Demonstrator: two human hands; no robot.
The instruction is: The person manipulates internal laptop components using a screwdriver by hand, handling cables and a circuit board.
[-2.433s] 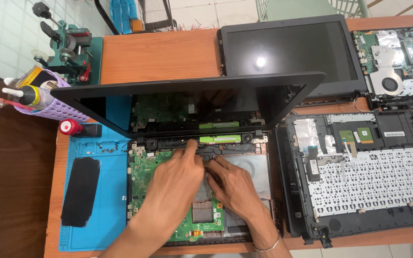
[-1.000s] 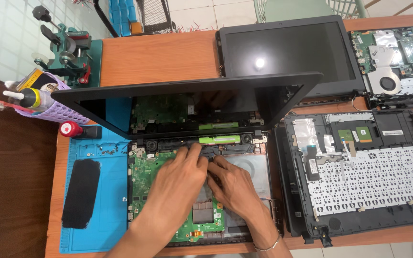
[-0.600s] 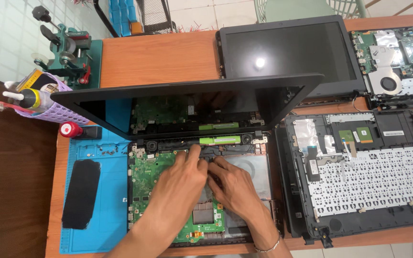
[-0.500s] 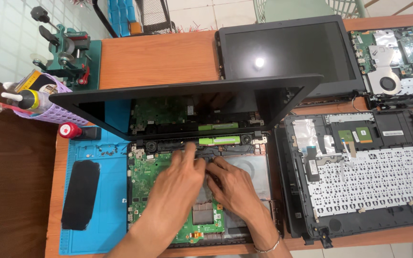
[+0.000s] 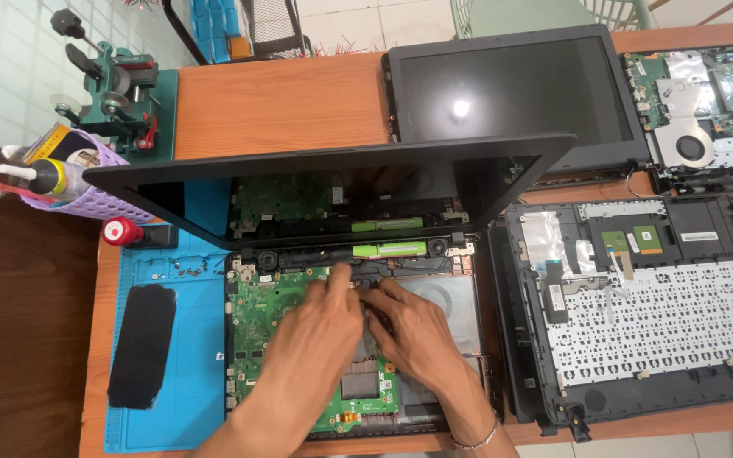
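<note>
Both hands worked inside opened laptop base (image 5: 248,339), centre-near on blue mat (image 5: 188,339). L hand (image 5: 320,326) & R hand (image 5: 413,326) fingertips pressed on green motherboard (image 5: 269,309) near hinge; grasp unclear. Upturned keyboard cover (image 5: 638,314) lay right.

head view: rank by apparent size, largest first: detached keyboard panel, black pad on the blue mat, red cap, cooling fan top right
1. Detached keyboard panel, by far the largest.
2. Black pad on the blue mat.
3. Cooling fan.
4. Red cap.

Fan and cap look close in size, and the fan lies farther from the camera, so that order is unsure.
</note>
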